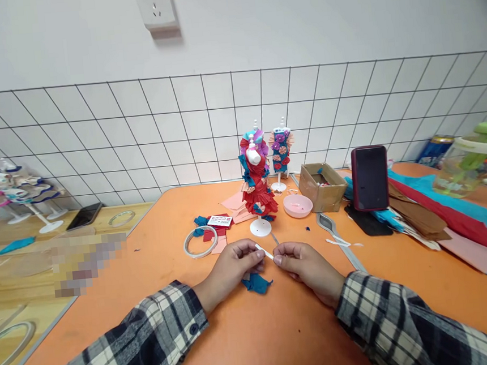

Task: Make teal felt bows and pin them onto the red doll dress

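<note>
A narrow white strip (264, 252) is stretched between my hands. My left hand (240, 258) pinches its left end between thumb and fingertips. My right hand (304, 262) is closed on its right end. A thin grey piece (274, 238) sticks up beside the right fingertips; whether they hold it I cannot tell. Just under my left hand is a crumpled blue crepe paper piece (257, 283), partly hidden by the fingers. Beyond both hands stands a small white dress form (260, 226) dressed in ruffled red, blue and peach paper.
A tape roll (201, 254) lies left of the dress form, near a white-and-red packet (220, 222). To the right are a pink bowl (298, 207), a cardboard box (324, 192), scissors (333, 228), an upright phone (370, 178) and coloured paper sheets (455, 215). A second dress form (281, 151) stands behind.
</note>
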`<state>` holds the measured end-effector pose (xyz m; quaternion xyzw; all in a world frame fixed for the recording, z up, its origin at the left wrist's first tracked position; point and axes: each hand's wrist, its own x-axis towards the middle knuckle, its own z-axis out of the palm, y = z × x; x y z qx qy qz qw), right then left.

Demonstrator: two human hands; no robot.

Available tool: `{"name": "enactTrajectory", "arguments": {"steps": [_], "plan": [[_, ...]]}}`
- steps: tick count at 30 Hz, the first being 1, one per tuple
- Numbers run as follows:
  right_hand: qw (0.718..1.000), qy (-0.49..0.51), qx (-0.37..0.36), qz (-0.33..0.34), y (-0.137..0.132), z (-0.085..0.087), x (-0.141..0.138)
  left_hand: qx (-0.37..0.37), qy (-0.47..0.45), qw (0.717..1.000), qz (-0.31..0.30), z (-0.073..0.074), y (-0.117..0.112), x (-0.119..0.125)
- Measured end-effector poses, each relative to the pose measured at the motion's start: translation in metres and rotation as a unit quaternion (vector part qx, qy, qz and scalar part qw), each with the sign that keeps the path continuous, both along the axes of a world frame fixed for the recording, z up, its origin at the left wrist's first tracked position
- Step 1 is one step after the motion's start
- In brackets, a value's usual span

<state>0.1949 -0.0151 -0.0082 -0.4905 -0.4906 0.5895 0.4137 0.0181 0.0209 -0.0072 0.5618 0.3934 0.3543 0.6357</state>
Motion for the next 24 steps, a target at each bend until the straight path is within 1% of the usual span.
{"name": "enactTrajectory", "arguments": {"steps": [2,7,10,14,16,18,20,22,24], "plan": [[0.999,0.033,0.001,0.006,0.0,0.0,0.002,0.005,0.003,1.0,-0.005,0.0,-0.001,0.0],[0.997,0.078,-0.015,-0.015,0.004,-0.002,0.011,0.007,0.005,0.999,-0.038,0.0,-0.002,0.0],[0.996,0.09,-0.016,-0.014,0.004,-0.002,0.013,0.014,0.029,0.999,-0.025,-0.001,-0.001,0.001],[0.995,0.097,-0.009,-0.015,0.001,0.001,0.012,0.034,0.033,0.999,-0.01,-0.001,0.001,0.001],[0.997,0.064,0.003,-0.035,0.002,0.001,0.012,0.052,0.036,0.998,0.001,-0.001,0.001,0.0],[0.998,0.0,0.03,-0.063,0.004,0.0,0.013,0.073,0.033,0.997,0.005,-0.003,0.0,-0.001],[0.993,-0.064,0.06,-0.079,0.005,-0.002,0.014,0.085,0.027,0.996,-0.011,-0.004,-0.001,-0.001],[0.987,-0.109,0.087,-0.074,0.005,-0.004,0.013,0.096,0.034,0.994,-0.04,-0.006,-0.004,0.0],[0.981,-0.145,0.109,-0.064,0.004,-0.005,0.01,0.117,0.063,0.989,-0.059,-0.006,-0.006,0.003]]}}
